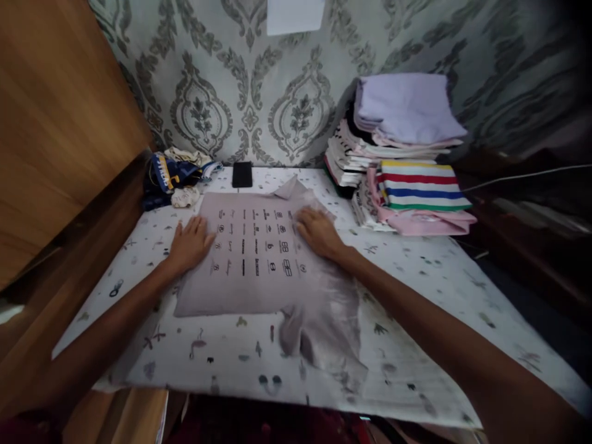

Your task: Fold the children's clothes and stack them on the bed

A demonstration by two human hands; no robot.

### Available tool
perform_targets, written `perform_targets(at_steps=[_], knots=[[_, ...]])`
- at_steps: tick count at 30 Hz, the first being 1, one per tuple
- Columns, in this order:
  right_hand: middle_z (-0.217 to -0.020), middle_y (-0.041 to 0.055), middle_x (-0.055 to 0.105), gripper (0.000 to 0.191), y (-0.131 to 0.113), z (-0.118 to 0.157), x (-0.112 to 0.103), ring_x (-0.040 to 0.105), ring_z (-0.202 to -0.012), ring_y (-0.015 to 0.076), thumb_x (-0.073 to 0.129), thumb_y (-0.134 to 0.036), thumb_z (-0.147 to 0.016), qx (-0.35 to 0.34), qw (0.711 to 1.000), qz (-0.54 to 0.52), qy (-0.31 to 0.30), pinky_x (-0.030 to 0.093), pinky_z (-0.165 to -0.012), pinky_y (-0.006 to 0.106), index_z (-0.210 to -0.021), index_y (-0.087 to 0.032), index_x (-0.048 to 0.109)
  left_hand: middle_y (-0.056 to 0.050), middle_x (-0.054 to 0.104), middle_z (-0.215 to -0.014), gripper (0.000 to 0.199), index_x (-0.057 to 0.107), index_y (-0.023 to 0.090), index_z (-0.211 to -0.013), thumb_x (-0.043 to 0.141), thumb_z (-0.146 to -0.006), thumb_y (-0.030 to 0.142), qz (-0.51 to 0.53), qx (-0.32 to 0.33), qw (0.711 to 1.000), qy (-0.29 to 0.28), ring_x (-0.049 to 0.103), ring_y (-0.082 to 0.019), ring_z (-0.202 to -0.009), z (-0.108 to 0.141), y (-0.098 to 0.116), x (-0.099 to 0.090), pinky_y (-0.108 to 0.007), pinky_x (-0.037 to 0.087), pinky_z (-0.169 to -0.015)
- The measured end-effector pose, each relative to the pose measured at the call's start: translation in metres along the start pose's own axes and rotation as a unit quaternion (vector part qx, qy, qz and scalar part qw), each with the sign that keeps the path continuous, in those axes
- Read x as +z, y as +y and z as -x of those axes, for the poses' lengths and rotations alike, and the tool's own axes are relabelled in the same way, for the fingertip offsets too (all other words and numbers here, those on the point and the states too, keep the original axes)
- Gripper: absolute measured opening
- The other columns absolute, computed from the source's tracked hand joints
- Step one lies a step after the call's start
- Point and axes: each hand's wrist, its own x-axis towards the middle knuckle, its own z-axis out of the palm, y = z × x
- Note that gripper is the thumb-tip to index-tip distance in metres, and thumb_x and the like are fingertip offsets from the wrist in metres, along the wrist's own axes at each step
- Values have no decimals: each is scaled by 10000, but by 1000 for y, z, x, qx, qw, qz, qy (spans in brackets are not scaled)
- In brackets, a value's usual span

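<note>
A greyish-mauve T-shirt with rows of small black prints lies spread on the patterned white cloth of the table. Its hem is toward the left, and the sleeves and neck, partly crumpled, are toward the right. My left hand rests at the shirt's left edge, fingers apart and holding nothing. On the upper right part of the print lies my right hand, palm down and flat on the fabric, its fingers stretched out and slightly blurred.
Folded clothes stand in a tall stack at the back right, with a striped folded piece in front. A black phone lies near the wall. Crumpled clothes sit at the back left, beside a wooden panel.
</note>
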Motion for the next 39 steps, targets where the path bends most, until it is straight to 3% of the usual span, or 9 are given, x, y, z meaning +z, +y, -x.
perform_targets(at_steps=[5, 8, 17, 23, 27, 30, 33, 36, 39], knots=[[-1584, 153, 398, 527, -82, 59, -4, 299, -1499, 280, 378, -430, -1034, -83, 994, -25, -69, 252, -1219, 524, -1476, -152, 450, -155, 258, -1650, 662, 319, 138, -1554, 238, -1032, 536, 32, 180, 983, 11, 182, -285, -1541, 37, 47, 2, -520, 165, -1231], [-1593, 157, 382, 532, -102, 95, -9, 289, -1505, 273, 397, -428, -1035, -112, 990, -40, -78, 254, -1228, 509, -1490, -153, 434, -77, 230, -1669, 645, 272, 249, -1578, 215, -1030, 585, 59, 294, 954, -17, 188, -236, -1542, 63, 63, 8, -486, 157, -1236], [-1591, 148, 382, 520, -78, 190, -52, 341, -1482, 256, 478, -338, -1023, -106, 981, -153, -62, 371, -1189, 502, -1520, -208, 397, -80, 324, -1636, 575, 364, 277, -1530, 237, -1042, 554, 54, 293, 955, 1, 259, -254, -1519, 93, 26, 4, -525, 193, -1214], [-1567, 140, 424, 681, -73, 232, -88, 363, -1469, 267, 672, -492, -898, -104, 967, -201, -119, 339, -1203, 508, -1492, -243, 449, -101, 530, -1480, 406, 444, 259, -1437, 383, -1049, 365, 95, 454, 884, 53, 438, -244, -1402, 125, 93, -9, -533, 293, -1172], [-1444, 141, 565, 293, -82, 234, -88, 458, -1406, 251, 576, -392, -981, -98, 962, -226, -114, 320, -1202, 530, -1193, -210, 664, -111, 614, -1356, 313, 584, 223, -1251, 386, -1018, 158, 129, 532, 835, 58, 517, -253, -1311, 127, 141, -12, -508, 383, -1101], [-1265, 109, 671, 243, -86, 229, -87, 552, -1296, 231, 476, -345, -1027, -60, 950, -289, -101, 365, -1161, 517, -962, -203, 662, -84, 701, -1109, 243, 638, 199, -1072, 401, -1017, 191, 229, 498, 836, -2, 628, -224, -1082, 119, 157, -21, -427, 488, -954], [-1030, 77, 690, 296, -84, 223, -93, 644, -1011, 202, 458, -446, -1019, 38, 909, -406, -86, 529, -923, 405, -894, -210, 585, -45, 684, -870, 273, 615, 191, -910, 391, -1027, 295, 378, 352, 850, -103, 638, -174, -818, 109, 158, -34, -342, 526, -770], [-767, 12, 596, 338, -76, 217, -100, 576, -705, 159, 455, -518, -1001, 142, 859, -484, -83, 508, -651, 307, -834, -228, 501, -34, 685, -830, 289, 575, 202, -847, 387, -1020, 338, 495, 248, 808, -201, 644, -158, -773, 99, 152, -42, -316, 533, -733], [-742, 15, 590, 330, -70, 214, -102, 561, -673, 160, 449, -514, -1000, 162, 839, -510, -96, 496, -628, 308, -823, -238, 478, -55, 721, -894, 256, 569, 212, -883, 397, -1017, 347, 541, 228, 767, -260, 683, -171, -839, 98, 146, -42, -346, 550, -804]])
